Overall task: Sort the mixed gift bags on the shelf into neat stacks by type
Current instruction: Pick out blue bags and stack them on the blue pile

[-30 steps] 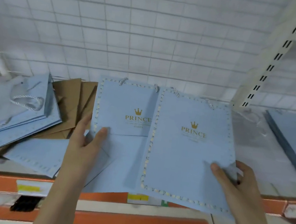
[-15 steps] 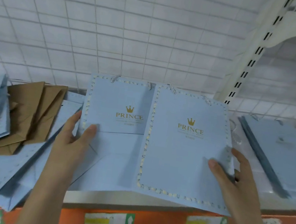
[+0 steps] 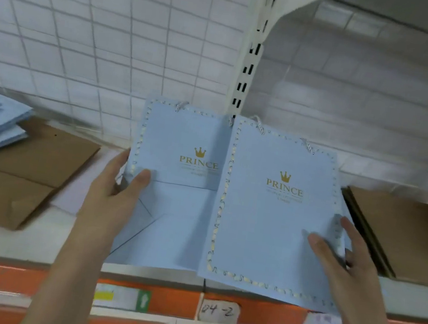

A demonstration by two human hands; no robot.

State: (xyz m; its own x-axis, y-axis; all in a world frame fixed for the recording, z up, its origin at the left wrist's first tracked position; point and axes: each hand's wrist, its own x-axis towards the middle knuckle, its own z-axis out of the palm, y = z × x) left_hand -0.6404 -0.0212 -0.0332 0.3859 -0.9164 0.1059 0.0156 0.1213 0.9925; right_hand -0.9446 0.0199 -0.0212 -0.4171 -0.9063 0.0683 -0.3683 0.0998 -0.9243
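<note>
Left hand [image 3: 110, 199] pinches left blue PRINCE bag [image 3: 177, 184] at its left edge: thumb on the printed face, fingers curled behind. Right hand [image 3: 344, 258] grips right blue PRINCE bag [image 3: 272, 224] at its lower right edge, thumb on front, fingers behind. Both bags are held flat above the shelf [image 3: 33, 241], long axes running away from the person, rope handles at the far ends, right bag overlapping the left.
</note>
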